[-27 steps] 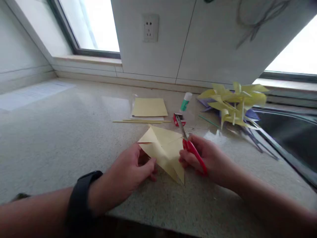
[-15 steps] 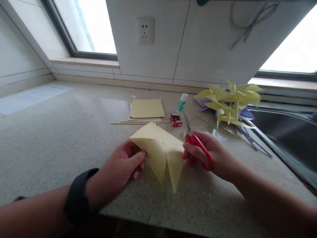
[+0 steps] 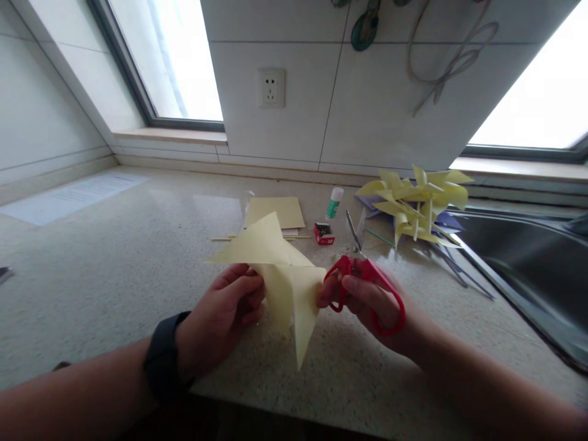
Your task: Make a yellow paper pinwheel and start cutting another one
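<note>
Scissors now stand with their blades apart; half a second earlier the blades looked nearly together. Yellow paper has also turned between the hands: one long point now reaches out to the left, and another hangs down toward the person. Both shifts read as handling rather than cutting, since the blades point up and away, clear of the paper.

Left hand: grasping the paper at its left side, thumb in front, fingers partly behind. Right hand: closed around the red handles, fingers in the loops, with fingertips meeting the paper's right edge. Cannot tell whether they pinch it.

Paper position: between the hands, near the front of the counter. Slits divide it into loose points around a joined centre, which suggests that much of the cutting is done. Cannot tell whether the lowest tip touches the counter.

Beyond the paper: a paper stack and thin sticks, both partly hidden by it. Small red box and glue stick lie to their right; pinwheels are heaped farther right, beside the sink.
</note>
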A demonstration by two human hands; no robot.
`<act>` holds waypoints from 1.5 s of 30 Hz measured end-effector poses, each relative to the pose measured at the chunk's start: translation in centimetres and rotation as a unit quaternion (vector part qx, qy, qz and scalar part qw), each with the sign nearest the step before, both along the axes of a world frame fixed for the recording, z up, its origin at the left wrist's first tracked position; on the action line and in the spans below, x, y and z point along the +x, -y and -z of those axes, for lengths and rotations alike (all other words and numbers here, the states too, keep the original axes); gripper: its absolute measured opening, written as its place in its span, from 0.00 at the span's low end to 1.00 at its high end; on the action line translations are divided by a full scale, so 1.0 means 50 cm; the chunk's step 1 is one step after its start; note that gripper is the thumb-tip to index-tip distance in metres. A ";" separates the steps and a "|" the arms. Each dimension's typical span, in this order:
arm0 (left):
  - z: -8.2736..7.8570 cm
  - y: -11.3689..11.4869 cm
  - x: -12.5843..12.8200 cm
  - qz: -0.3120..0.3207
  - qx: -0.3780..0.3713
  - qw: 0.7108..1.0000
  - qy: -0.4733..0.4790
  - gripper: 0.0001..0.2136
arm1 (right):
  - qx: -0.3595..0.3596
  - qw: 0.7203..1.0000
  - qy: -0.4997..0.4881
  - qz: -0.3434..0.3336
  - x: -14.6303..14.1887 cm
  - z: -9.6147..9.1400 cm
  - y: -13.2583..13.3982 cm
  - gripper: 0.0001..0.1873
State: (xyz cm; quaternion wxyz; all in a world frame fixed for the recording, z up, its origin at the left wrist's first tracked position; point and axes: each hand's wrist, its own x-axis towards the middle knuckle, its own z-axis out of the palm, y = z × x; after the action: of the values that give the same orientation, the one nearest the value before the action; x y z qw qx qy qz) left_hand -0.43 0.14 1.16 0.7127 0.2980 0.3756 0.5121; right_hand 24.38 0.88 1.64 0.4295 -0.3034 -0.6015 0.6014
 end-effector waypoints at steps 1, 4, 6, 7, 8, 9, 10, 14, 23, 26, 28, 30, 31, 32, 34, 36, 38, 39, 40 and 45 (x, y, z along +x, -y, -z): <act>0.001 -0.001 -0.001 0.004 0.004 1.000 0.001 0.05 | 0.010 1.000 0.002 0.002 -0.002 0.000 -0.001 0.13; 0.004 -0.001 -0.001 0.021 0.023 0.999 0.010 0.11 | 0.047 0.998 0.027 0.017 -0.007 -0.008 0.000 0.09; 0.007 0.001 -0.001 0.035 0.041 0.998 0.017 0.15 | 0.074 0.996 0.046 0.031 -0.010 -0.014 0.002 0.08; 0.009 0.002 -0.001 0.043 0.052 0.998 0.016 0.16 | 0.085 0.994 0.052 0.036 -0.011 -0.015 0.003 0.07; 0.012 0.003 0.000 0.051 0.061 0.997 0.010 0.17 | 0.096 0.993 0.055 0.040 -0.012 -0.016 0.004 0.07; 0.015 0.004 0.000 0.059 0.069 0.996 -0.002 0.18 | 0.105 0.992 0.058 0.044 -0.013 -0.016 0.005 0.07; 0.017 0.005 0.000 0.068 0.077 0.995 -0.019 0.19 | 0.113 0.991 0.059 0.049 -0.013 -0.015 0.005 0.07; 0.028 0.003 -0.002 0.117 0.114 0.980 -0.116 0.18 | 0.153 0.983 0.070 0.075 -0.011 -0.010 0.006 0.07; 0.028 -0.002 0.005 0.124 0.126 0.970 -0.169 0.11 | 0.173 0.976 0.091 0.093 -0.006 -0.007 0.001 0.06; 0.028 -0.005 0.006 0.114 0.120 0.974 -0.153 0.11 | 0.180 0.975 0.084 0.100 -0.006 -0.009 0.003 0.05; 0.030 -0.007 0.005 0.116 0.120 0.975 -0.149 0.11 | 0.182 0.975 0.076 0.100 -0.005 -0.010 0.004 0.05; 0.032 -0.009 0.004 0.118 0.117 0.974 -0.155 0.11 | 0.188 0.975 0.071 0.099 -0.003 -0.010 0.004 0.05; 0.033 -0.010 0.004 0.120 0.115 0.974 -0.155 0.11 | 0.192 0.974 0.074 0.097 -0.002 -0.010 0.003 0.05; 0.034 -0.010 0.004 0.122 0.115 0.974 -0.154 0.11 | 0.194 0.973 0.080 0.095 -0.001 -0.009 0.002 0.05; 0.035 -0.011 0.004 0.127 0.115 0.974 -0.149 0.10 | 0.193 0.972 0.096 0.090 0.002 -0.008 0.000 0.05; 0.035 -0.012 0.005 0.128 0.114 0.974 -0.145 0.10 | 0.190 0.972 0.106 0.089 0.003 -0.008 -0.002 0.06; 0.035 -0.012 0.005 0.129 0.110 0.976 -0.139 0.09 | 0.190 0.971 0.109 0.093 0.004 -0.009 -0.003 0.06; 0.035 -0.012 0.005 0.129 0.107 0.977 -0.135 0.09 | 0.190 0.971 0.110 0.095 0.004 -0.010 -0.003 0.05; 0.035 -0.012 0.006 0.129 0.103 0.978 -0.131 0.08 | 0.187 0.971 0.109 0.097 0.003 -0.010 -0.003 0.05; 0.028 -0.011 0.005 0.138 0.083 0.980 -0.120 0.10 | 0.170 0.977 0.090 0.093 0.002 -0.005 -0.005 0.04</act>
State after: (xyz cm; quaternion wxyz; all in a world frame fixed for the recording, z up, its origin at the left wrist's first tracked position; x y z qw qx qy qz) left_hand -0.17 0.69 -0.25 0.6987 0.4645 0.3700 0.3989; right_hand 24.49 1.11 1.87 0.4724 -0.3337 -0.7003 0.4183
